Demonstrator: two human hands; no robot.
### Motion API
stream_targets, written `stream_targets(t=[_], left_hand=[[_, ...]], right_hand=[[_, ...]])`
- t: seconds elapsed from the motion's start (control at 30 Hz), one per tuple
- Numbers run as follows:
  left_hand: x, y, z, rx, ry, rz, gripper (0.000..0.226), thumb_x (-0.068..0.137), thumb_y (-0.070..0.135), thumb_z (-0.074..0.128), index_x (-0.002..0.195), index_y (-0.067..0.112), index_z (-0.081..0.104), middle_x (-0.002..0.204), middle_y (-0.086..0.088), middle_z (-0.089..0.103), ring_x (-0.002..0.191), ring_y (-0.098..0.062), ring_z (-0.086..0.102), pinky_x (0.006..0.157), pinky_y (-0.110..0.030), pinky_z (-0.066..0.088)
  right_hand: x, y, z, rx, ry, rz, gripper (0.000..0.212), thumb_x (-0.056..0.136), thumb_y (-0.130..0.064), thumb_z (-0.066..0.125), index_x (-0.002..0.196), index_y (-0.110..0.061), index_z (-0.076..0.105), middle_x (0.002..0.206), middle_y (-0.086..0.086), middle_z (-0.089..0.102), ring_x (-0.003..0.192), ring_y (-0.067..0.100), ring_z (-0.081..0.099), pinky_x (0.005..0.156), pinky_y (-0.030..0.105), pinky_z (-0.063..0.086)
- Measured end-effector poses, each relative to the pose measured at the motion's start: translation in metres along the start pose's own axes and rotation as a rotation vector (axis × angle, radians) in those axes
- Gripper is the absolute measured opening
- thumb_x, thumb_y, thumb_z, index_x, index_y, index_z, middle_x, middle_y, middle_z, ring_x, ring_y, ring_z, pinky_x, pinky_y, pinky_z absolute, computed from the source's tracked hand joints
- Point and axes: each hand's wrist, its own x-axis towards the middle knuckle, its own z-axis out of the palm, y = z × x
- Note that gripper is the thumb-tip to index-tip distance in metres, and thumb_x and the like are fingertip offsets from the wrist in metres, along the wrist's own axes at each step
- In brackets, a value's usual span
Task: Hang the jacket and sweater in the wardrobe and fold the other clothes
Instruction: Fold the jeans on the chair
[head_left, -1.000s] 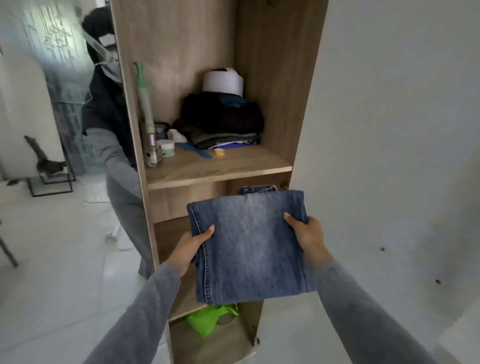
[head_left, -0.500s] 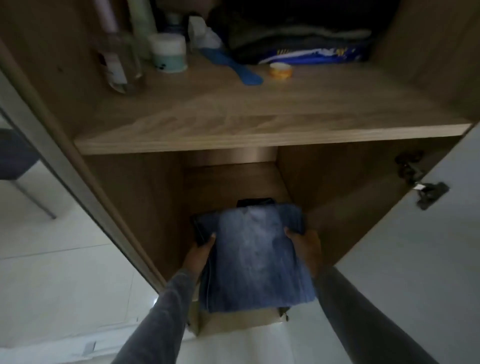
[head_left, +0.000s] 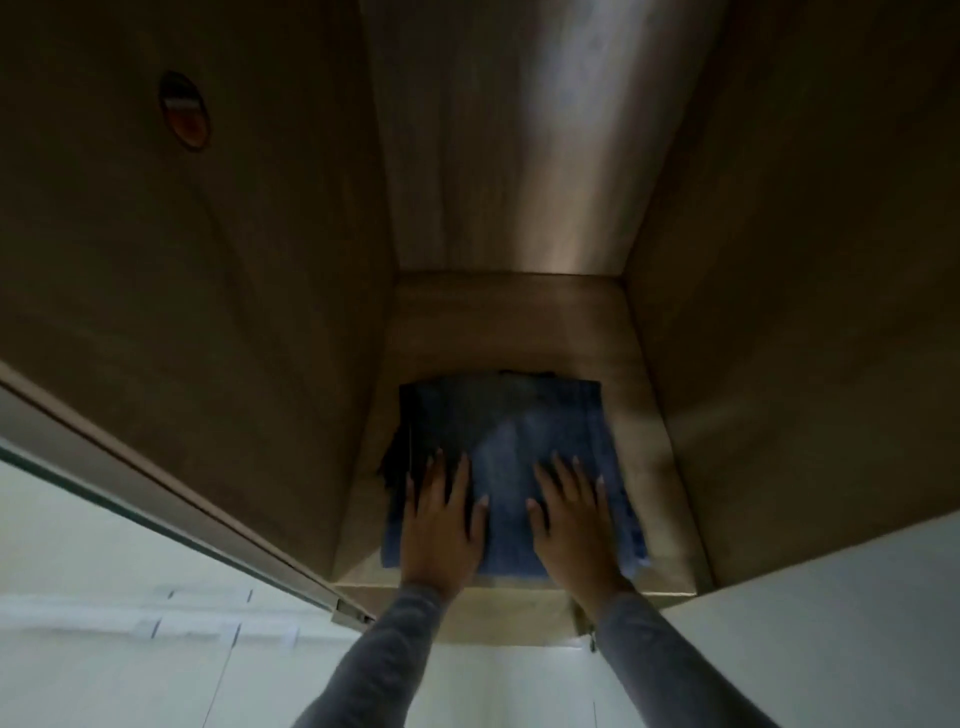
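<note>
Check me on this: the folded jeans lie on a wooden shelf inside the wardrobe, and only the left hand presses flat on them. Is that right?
Not quite: both hands press flat on them. In the head view the left hand and the right hand lie side by side on the folded jeans. The rest holds: the jeans lie on a wooden shelf inside the wardrobe.

One left hand (head_left: 441, 525), one right hand (head_left: 571, 525), one pair of folded jeans (head_left: 498, 426), one wardrobe shelf (head_left: 641, 415).
</note>
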Motion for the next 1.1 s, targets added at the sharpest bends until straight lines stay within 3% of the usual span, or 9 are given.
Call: stream_targets(t=[0.1, 0.3, 0.47, 0.57, 0.73, 0.8, 0.93, 1.1], left_hand=[[-0.003, -0.008, 0.022, 0.062, -0.045, 0.021, 0.056, 0.096, 0.044, 0.027, 0.140, 0.011, 0.039, 0.138, -0.019, 0.048, 0.128, -0.031, 0.047, 0.107, -0.042, 0.027], [0.036, -0.017, 0.040, 0.062, 0.071, 0.030, 0.059, 0.092, 0.045, 0.032, 0.141, 0.014, 0.043, 0.144, -0.015, 0.043, 0.131, -0.029, 0.044, 0.109, -0.042, 0.027], [0.089, -0.026, 0.050, 0.074, 0.116, 0.019, 0.068, 0.089, 0.057, 0.013, 0.150, 0.027, 0.016, 0.158, -0.004, 0.014, 0.145, -0.017, 0.012, 0.113, -0.026, -0.003], [0.111, -0.034, 0.057, 0.071, 0.137, 0.024, 0.070, 0.087, 0.060, 0.010, 0.150, 0.028, 0.016, 0.158, -0.004, 0.014, 0.145, -0.017, 0.013, 0.115, -0.028, 0.001], [0.145, -0.039, 0.063, 0.090, 0.158, 0.029, 0.075, 0.083, 0.061, 0.007, 0.150, 0.029, 0.018, 0.157, -0.004, 0.016, 0.145, -0.018, 0.015, 0.116, -0.031, 0.005], [0.163, -0.043, 0.065, 0.095, 0.163, 0.030, 0.070, 0.086, 0.058, 0.013, 0.150, 0.029, 0.017, 0.158, -0.003, 0.015, 0.145, -0.017, 0.013, 0.116, -0.031, 0.005], [0.196, -0.047, 0.070, 0.086, 0.167, 0.044, 0.069, 0.087, 0.056, 0.016, 0.150, 0.029, 0.016, 0.158, -0.004, 0.012, 0.145, -0.018, 0.012, 0.116, -0.032, 0.004], [0.230, -0.048, 0.071, 0.058, 0.156, 0.047, 0.060, 0.096, 0.048, 0.029, 0.150, 0.026, 0.015, 0.159, -0.005, 0.008, 0.145, -0.017, 0.008, 0.117, -0.033, 0.001]], right_hand=[[-0.003, 0.008, 0.024, -0.112, -0.065, -0.001, 0.064, 0.101, -0.042, 0.008, 0.128, -0.016, 0.059, 0.135, 0.008, 0.055, 0.127, 0.028, 0.051, 0.107, 0.045, 0.026], [0.041, 0.012, 0.042, -0.162, 0.085, -0.020, 0.051, 0.091, -0.037, 0.030, 0.124, -0.017, 0.063, 0.132, 0.006, 0.059, 0.123, 0.026, 0.054, 0.105, 0.044, 0.025], [0.096, 0.016, 0.057, -0.211, 0.163, -0.031, 0.053, 0.092, -0.039, 0.025, 0.127, -0.020, 0.060, 0.135, 0.004, 0.056, 0.129, 0.025, 0.048, 0.108, 0.041, 0.017], [0.116, 0.016, 0.066, -0.210, 0.196, -0.034, 0.056, 0.091, -0.040, 0.021, 0.130, -0.021, 0.057, 0.138, 0.003, 0.053, 0.133, 0.024, 0.044, 0.112, 0.044, 0.020], [0.150, 0.015, 0.070, -0.180, 0.285, -0.056, 0.052, 0.089, -0.037, 0.029, 0.121, -0.017, 0.065, 0.124, 0.007, 0.063, 0.122, 0.029, 0.054, 0.105, 0.049, 0.036], [0.164, 0.013, 0.069, -0.180, 0.269, -0.066, 0.055, 0.090, -0.039, 0.024, 0.126, -0.018, 0.061, 0.129, 0.007, 0.060, 0.126, 0.028, 0.051, 0.109, 0.047, 0.031], [0.197, 0.016, 0.065, -0.171, 0.173, -0.073, 0.050, 0.099, -0.041, 0.021, 0.146, -0.028, 0.031, 0.149, -0.001, 0.031, 0.139, 0.020, 0.024, 0.118, 0.039, 0.006], [0.228, 0.016, 0.062, -0.161, 0.192, -0.076, 0.048, 0.099, -0.042, 0.025, 0.145, -0.028, 0.032, 0.146, 0.002, 0.033, 0.135, 0.022, 0.031, 0.117, 0.038, 0.010]])
